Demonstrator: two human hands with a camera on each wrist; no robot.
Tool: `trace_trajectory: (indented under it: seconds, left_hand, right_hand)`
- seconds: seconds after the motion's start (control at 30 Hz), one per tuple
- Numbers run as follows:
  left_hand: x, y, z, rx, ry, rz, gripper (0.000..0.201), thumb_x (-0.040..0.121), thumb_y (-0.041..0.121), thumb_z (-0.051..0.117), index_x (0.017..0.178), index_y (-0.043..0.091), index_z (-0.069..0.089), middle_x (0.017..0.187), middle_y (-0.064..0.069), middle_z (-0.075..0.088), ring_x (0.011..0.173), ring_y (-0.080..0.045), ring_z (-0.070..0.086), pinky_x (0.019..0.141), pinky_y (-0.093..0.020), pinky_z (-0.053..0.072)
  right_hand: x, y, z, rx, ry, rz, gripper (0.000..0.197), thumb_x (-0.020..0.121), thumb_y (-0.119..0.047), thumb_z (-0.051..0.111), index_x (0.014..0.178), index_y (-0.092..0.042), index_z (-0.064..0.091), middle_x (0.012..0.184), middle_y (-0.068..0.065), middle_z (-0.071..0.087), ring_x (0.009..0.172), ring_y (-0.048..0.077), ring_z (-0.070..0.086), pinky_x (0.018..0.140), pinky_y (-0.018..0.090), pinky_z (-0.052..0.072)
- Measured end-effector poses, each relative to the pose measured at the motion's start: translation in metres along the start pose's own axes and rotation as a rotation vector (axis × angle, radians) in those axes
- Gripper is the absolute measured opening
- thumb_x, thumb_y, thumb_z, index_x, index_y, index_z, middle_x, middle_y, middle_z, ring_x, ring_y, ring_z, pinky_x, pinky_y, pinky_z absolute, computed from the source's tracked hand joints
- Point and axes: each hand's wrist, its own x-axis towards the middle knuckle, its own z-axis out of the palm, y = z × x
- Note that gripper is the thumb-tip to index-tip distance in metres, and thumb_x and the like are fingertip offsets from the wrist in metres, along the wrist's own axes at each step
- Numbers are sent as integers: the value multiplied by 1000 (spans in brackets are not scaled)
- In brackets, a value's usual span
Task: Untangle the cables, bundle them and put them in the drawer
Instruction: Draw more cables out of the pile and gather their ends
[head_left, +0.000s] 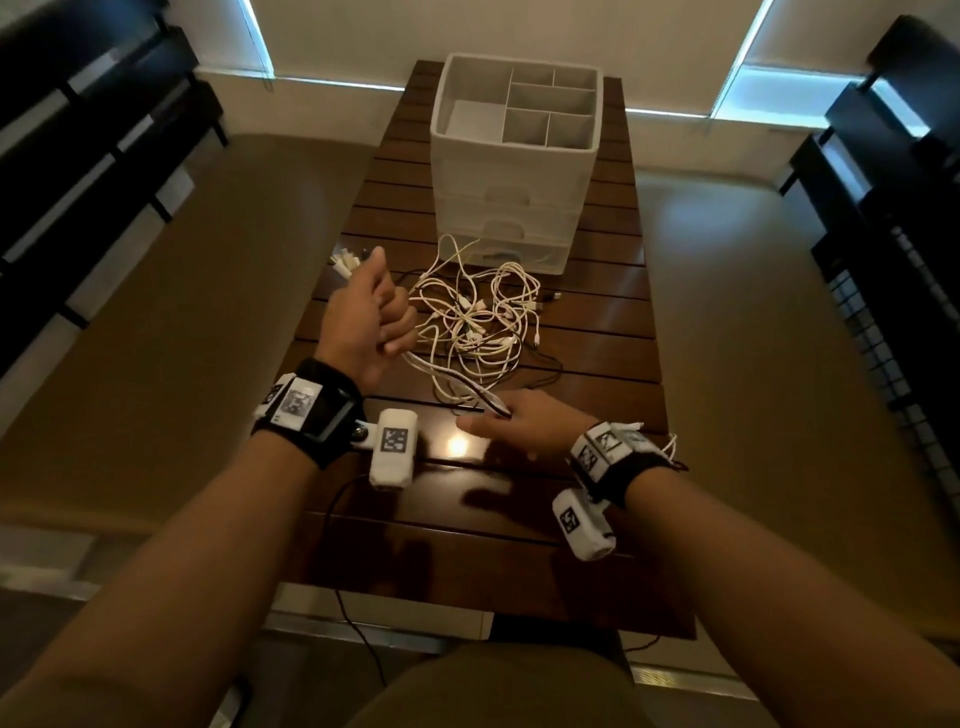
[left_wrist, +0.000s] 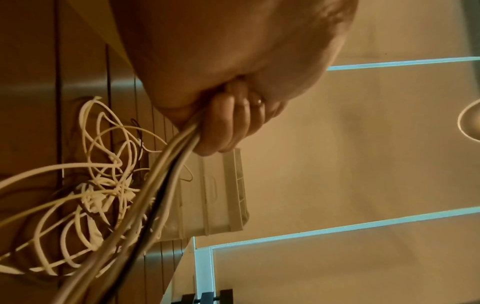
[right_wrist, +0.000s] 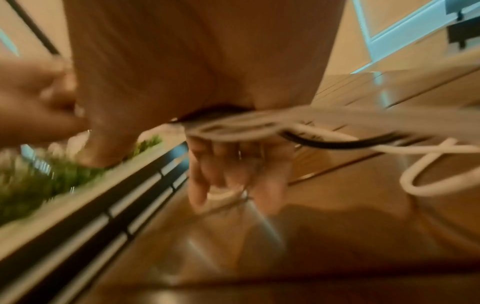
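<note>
A tangle of white and black cables (head_left: 478, 317) (left_wrist: 103, 181) lies mid-table in front of a white drawer unit (head_left: 514, 176) (left_wrist: 213, 195), whose drawers look closed. My left hand (head_left: 371, 317) (left_wrist: 226, 127) is raised left of the tangle and grips a bunch of strands (left_wrist: 166, 174). Their plug ends (head_left: 345, 262) stick out above the fist. The strands run down and back to my right hand (head_left: 524, 423) (right_wrist: 228, 170) near the table's front. There the cables (right_wrist: 259, 123) pass between thumb and fingers. The right wrist view is blurred.
The wooden slat table (head_left: 597, 338) is narrow, with floor on both sides. The drawer unit's top is an open divided tray (head_left: 550, 104). Dark shelving (head_left: 78, 156) flanks the room left and right. A thin black cable (head_left: 343, 493) hangs over the near edge. Green foliage (right_wrist: 64, 174) shows beyond.
</note>
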Motion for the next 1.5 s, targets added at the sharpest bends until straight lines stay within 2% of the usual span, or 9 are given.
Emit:
trace_trajectory:
  seconds: [0.1,0.17,0.27,0.37,0.57,0.8,1.03,1.23,1.5]
  left_hand:
    - [3,-3,-17,-10,29,-30,56,111,38,42,59,22,30,47,5,20,37,-10,16,36,-21,14]
    - [3,-5,-27,-16,63,-55,56,111,37,43,58,22,30,46,6,20,36,-9,16,35,-20,11]
    - [5,-13,-37,-16,93,-107,56,110,37,45,57,24,32,46,6,19,35,-8,15,37,-20,7]
    - [10,-23,-40,10,105,-147,55,108,40,47,58,24,33,48,6,19,36,-9,15,36,-18,9]
    - [16,-36,-27,100,110,-169,54,109,40,46,61,23,30,49,5,18,37,-9,15,38,-16,10]
    - [14,-41,-23,185,98,-177,53,109,42,47,61,23,33,52,3,20,39,-11,17,36,-16,15]
    - [11,-45,-12,156,102,-174,54,109,41,48,61,22,31,52,2,18,38,-10,17,36,-15,15]
    - [4,-31,4,210,92,-107,53,109,41,49,61,21,36,54,1,22,41,-12,20,38,-18,18]
    - [6,-23,14,187,148,-33,45,108,42,52,70,19,58,51,5,28,39,-8,23,36,-18,19]
  right_hand:
    - [0,-1,-35,211,-59,15,82,79,-91,43,128,-28,65,121,-6,68,105,13,65,90,37,52]
    - [16,10,-58,290,146,60,80,82,-88,47,119,-20,68,108,-1,71,99,20,68,87,39,54]
    - [47,29,-94,238,565,150,41,97,-56,62,98,-16,68,92,2,71,91,25,69,83,43,57]
    - [78,40,-117,226,654,216,12,96,-32,67,102,-22,69,106,4,74,101,28,71,92,47,59]
    - [118,32,-114,205,617,242,47,95,-40,70,137,-18,64,132,7,69,118,27,66,101,46,56]
    - [142,1,-127,34,631,84,16,104,-25,59,93,-19,70,86,-1,69,80,18,66,76,34,55]
    - [110,-62,-159,57,713,-153,14,105,-21,59,97,-13,66,80,-5,65,68,9,61,66,29,55]
    - [64,-99,-157,440,780,-331,13,110,-20,49,103,-12,56,85,11,74,45,21,61,43,30,50]
    - [-1,-160,-196,582,824,-652,21,111,-18,48,113,2,52,97,16,76,51,37,65,36,21,39]
